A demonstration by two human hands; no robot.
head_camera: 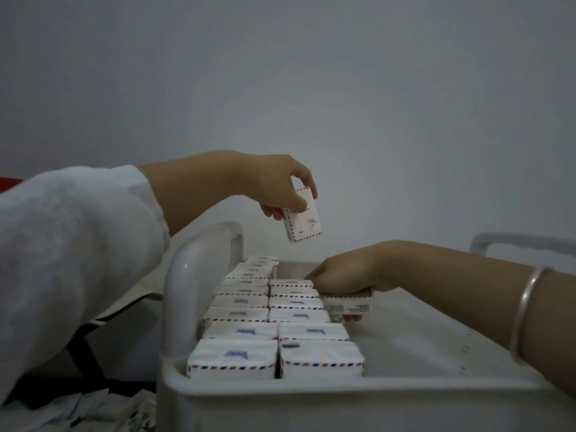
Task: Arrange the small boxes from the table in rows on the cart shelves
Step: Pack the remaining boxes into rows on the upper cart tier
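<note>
Two rows of small white boxes (249, 310) with red and blue striped edges stand on the top shelf of a white cart (343, 397). My left hand (274, 182) holds one such box (304, 218) in the air above the far end of the rows, thumb and fingers pinching its top. My right hand (346, 272) reaches into the shelf and grips another box (349, 302) at the far end of the second row, its long side facing me.
The cart's left handle (199, 260) arches beside the first row; a second handle (523, 241) shows at the right. The shelf's right half (420, 344) holds no boxes. Loose packets (93, 410) lie low at the left. A plain wall stands behind.
</note>
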